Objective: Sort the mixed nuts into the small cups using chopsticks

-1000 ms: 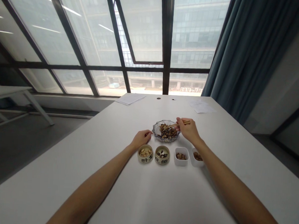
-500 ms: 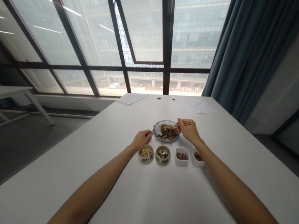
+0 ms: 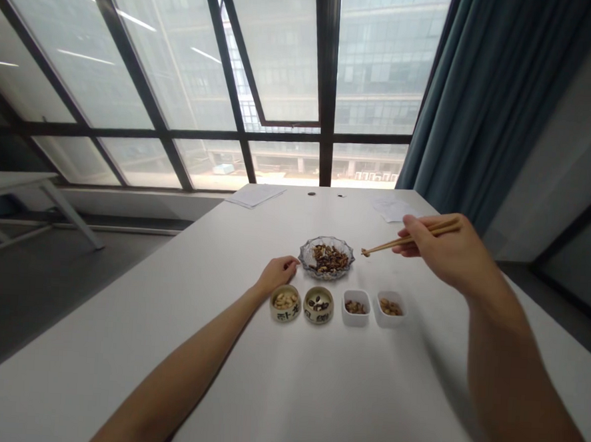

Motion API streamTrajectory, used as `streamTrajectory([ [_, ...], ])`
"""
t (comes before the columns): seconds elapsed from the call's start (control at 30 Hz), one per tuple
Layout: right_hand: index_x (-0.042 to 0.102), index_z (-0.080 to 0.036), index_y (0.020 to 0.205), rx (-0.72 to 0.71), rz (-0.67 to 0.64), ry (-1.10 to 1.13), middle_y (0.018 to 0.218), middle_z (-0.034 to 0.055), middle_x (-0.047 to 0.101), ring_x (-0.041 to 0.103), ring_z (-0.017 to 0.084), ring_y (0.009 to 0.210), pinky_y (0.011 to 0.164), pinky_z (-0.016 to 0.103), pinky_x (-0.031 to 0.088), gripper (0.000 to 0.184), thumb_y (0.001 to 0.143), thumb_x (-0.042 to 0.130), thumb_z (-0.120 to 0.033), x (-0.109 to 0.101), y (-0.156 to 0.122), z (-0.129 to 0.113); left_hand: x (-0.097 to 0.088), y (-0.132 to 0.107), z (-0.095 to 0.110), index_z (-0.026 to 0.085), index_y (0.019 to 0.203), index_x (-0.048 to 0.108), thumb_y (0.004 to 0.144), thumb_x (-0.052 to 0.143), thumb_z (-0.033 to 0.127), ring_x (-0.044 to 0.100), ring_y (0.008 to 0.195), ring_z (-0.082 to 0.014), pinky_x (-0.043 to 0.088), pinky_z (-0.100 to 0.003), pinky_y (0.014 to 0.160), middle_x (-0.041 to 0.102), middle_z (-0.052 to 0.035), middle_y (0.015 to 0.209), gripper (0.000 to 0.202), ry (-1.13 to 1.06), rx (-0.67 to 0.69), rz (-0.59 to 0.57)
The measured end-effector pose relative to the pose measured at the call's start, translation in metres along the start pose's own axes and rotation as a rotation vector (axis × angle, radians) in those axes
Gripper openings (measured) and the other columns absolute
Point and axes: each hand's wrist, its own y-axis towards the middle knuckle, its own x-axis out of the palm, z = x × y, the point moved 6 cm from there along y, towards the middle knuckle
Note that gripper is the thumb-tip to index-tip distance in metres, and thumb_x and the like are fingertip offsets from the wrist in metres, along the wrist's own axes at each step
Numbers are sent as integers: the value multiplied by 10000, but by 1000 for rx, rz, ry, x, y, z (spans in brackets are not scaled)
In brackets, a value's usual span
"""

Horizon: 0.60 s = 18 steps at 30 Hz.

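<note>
Chopsticks (image 3: pixel 380 247) pinched in the raised right hand (image 3: pixel 441 250), hands well apart, left hand (image 3: pixel 278 274) just beside a glass dish (image 3: pixel 306 256)

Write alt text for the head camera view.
A right hand holds wooden chopsticks in the air beside a glass dish of nuts on a white table. The left hand rests near two patterned bowls and two white dishes of nuts.

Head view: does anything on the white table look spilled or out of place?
Nothing stands out. The nuts sit inside the glass dish, with no spill visible around it, and the two ceramic bowls and two white dishes stand in a tidy row.
</note>
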Motion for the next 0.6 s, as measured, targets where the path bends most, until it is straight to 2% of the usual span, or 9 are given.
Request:
streamTrajectory([
  [0.17,789,-218,725,18,-111,-149,695,128,780,757,284,567,497,368,612,414,891,738,-594,-19,-32,-17,-1,1,-2,173,1037,791,920,473,420,661,729,-201,511,-301,747,762,-44,809,420,4,0,6],
  [0.37,780,-229,693,-66,-262,-266,538,62,713,650,221,428,412,331,486,428,919,700,-584,-12,-44,-22,-2,1,-2,171,1008,784,922,468,444,662,717,-199,506,-298,728,757,-44,795,426,7,-1,11],
  [0.6,691,-261,565,-88,-307,-347,455,23,639,611,203,393,398,324,447,463,903,713,-576,-7,-43,-27,-3,0,-2,171,993,782,926,469,445,653,695,-194,509,-302,731,755,-41,783,421,-3,6,9],
])
